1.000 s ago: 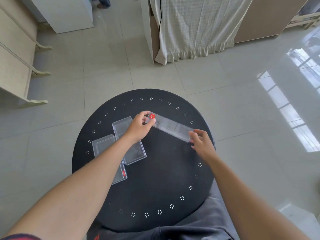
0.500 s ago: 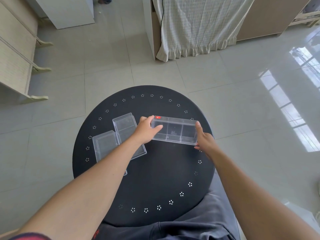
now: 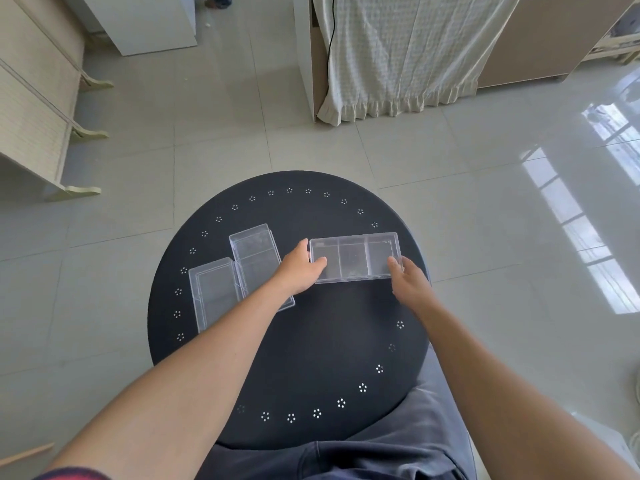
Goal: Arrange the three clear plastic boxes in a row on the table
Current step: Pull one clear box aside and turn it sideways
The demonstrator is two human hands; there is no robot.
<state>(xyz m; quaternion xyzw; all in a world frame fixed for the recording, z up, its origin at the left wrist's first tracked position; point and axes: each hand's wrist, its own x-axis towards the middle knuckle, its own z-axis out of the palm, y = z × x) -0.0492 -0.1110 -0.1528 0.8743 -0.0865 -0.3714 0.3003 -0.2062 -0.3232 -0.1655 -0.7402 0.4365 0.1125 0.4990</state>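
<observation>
Pale floor tiles surround a round black bench (image 3: pixel 311 341) dotted with small white flower marks near its rim, and all three clear boxes sit on its far half.

At the divided box (image 3: pixel 355 257), the left hand (image 3: pixel 299 268) has its thumb laid over the near-left corner and its fingers (image 3: pixel 304 244) curled against the left end. The right hand (image 3: pixel 407 282) pinches the near-right corner with its fingers (image 3: pixel 394 263). Both hands are closed on this one box, which lies long-side across the bench on the right, apparently resting flat. Its two inner walls split it into three compartments, and all three look empty.

Left of it, partly under the left forearm, is the middle box (image 3: pixel 254 251), lying front-to-back; nothing shows inside it. The left box (image 3: pixel 213 292) touches or slightly overlaps the middle one's near-left side and sits nearer the person. It too appears empty.

By my reading, the step in hand is setting the divided box at the right end of the row. The row is not yet formed: the divided box runs crosswise while the others run lengthwise, and those two are staggered. The next move likely calls for letting go here, then sliding the left box away from the body until its ends match the middle one. The smooth plastic should slide easily.
</observation>
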